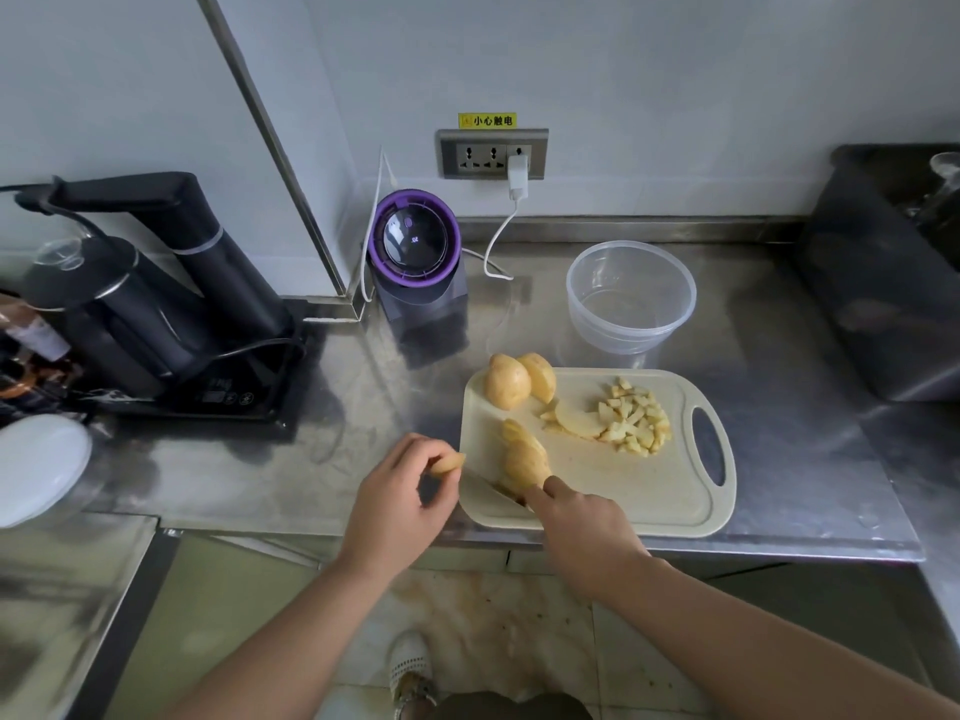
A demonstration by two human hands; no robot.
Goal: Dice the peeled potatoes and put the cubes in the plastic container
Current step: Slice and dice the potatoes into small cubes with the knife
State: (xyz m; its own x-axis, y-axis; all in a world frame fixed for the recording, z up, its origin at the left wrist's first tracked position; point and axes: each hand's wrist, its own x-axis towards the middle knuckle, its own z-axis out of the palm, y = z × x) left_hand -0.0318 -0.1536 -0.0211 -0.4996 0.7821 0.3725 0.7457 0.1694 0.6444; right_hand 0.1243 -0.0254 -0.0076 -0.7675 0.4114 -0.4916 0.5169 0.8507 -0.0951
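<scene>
I'm looking down at the cutting board (pixel 623 491), and everything is coming down to one potato chunk (pixel 524 454) lying at its near left corner. Its long axis is running away from me, tipping a little to the left, and its near end is sitting just beside my right hand (pixel 584 519).

That hand is wrapping round the knife (pixel 488 491). The handle is buried in the palm, and the blade is pointing left across the board's near corner, lying crosswise to the chunk, so I'm judging slices across its length as the natural cut.

My left hand (pixel 400 491) is hovering off the board's left edge, above the steel counter (pixel 260 459). It's pinching a thin potato slice (pixel 448 464) between thumb and fingertips. So the right hand is the nearer one to the chunk, and the left is needing to come back rightward to steady it.

Further out, the cubes (pixel 636 418) are piling up on the board's right half, with two uncut potatoes (pixel 506 384) waiting at the far left corner. The plastic container (pixel 631 298) is standing beyond the board's far edge. I'm seeing no cubes in it, so there's plenty left to do.
</scene>
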